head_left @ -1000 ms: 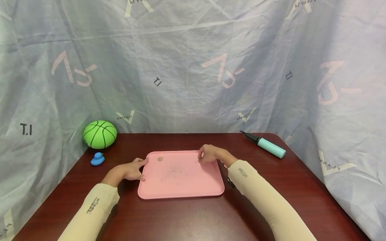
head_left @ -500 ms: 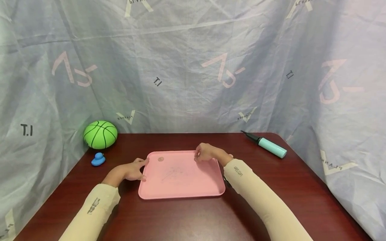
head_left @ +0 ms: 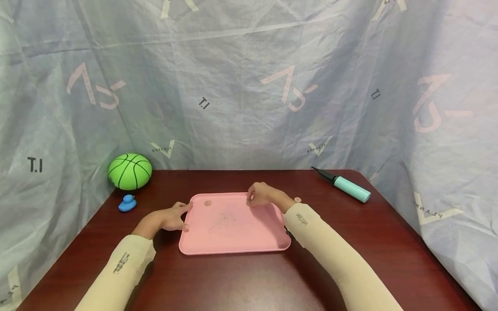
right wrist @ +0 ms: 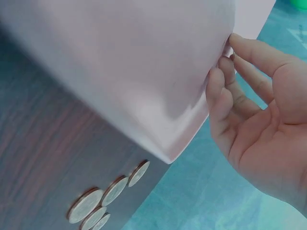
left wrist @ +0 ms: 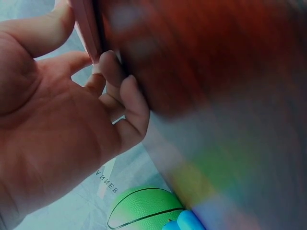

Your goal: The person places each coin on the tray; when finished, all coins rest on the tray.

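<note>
A pink tray (head_left: 241, 233) lies flat in the middle of the dark red table. One coin (head_left: 208, 203) sits on it near the back left corner. My left hand (head_left: 186, 216) lies at the tray's left edge. In the left wrist view its thumb and fingers (left wrist: 110, 67) sit on either side of the rim (left wrist: 86, 24). My right hand (head_left: 250, 198) hovers over the back of the tray, thumb and forefinger pinched on what looks like a small coin. Several more coins (right wrist: 112, 191) lie on the table by the tray's right back corner (right wrist: 144, 72).
A green ball (head_left: 130, 171) and a small blue duck (head_left: 127, 203) stand at the back left. A teal hand pump (head_left: 346, 186) lies at the back right. Grey cloth walls close in the table on three sides.
My right hand has moved left from the tray's back right corner to over the middle of its back edge. The left hand has stayed at the left rim.
</note>
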Demonstrator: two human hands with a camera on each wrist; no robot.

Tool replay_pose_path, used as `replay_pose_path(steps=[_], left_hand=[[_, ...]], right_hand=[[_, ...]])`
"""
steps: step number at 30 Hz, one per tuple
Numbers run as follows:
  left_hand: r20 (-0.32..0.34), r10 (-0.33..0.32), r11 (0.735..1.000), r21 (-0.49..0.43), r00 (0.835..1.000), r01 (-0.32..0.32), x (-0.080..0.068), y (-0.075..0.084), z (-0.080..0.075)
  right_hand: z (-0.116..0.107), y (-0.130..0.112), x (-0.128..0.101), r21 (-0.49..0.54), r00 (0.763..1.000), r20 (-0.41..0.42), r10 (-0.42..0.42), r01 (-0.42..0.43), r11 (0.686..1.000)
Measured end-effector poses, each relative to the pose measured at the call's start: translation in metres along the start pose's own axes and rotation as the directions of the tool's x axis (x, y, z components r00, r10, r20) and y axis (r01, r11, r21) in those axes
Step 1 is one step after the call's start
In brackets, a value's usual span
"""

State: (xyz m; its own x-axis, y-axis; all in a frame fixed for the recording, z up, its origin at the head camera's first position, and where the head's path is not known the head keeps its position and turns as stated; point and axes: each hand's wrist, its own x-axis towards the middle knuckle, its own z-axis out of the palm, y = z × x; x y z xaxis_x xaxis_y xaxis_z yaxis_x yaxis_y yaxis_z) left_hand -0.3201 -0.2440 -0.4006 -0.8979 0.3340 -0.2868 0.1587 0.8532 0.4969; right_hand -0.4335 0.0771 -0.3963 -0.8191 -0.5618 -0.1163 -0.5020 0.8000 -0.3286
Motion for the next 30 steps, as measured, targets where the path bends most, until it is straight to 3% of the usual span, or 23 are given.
replay_pose_path(steps=[6,12,20,30], left_hand=[[0.005,0.002,1.0,-0.002,1.0,-0.002,-0.001,-0.001,0.001],[0.003,-0.001,1.0,0.01,1.0,0.001,0.0,-0.002,0.003],[0.005,-0.006,1.0,-0.008,1.0,0.006,0.0,-0.004,0.005],[-0.008,-0.004,1.0,0.005,1.0,0.004,0.0,-0.003,0.003]], right_hand=[[0.004,-0.011,0.004,-0.022,0.999,0.028,0.028,-0.027,0.999],[0.007,-0.018,0.009,-0.042,0.999,0.002,0.035,-0.035,0.999],[0.012,-0.026,0.014,0.021,0.999,0.003,0.047,-0.047,0.999],[0.019,-0.04,0.026,0.026,0.998,-0.054,0.012,-0.011,1.0]])
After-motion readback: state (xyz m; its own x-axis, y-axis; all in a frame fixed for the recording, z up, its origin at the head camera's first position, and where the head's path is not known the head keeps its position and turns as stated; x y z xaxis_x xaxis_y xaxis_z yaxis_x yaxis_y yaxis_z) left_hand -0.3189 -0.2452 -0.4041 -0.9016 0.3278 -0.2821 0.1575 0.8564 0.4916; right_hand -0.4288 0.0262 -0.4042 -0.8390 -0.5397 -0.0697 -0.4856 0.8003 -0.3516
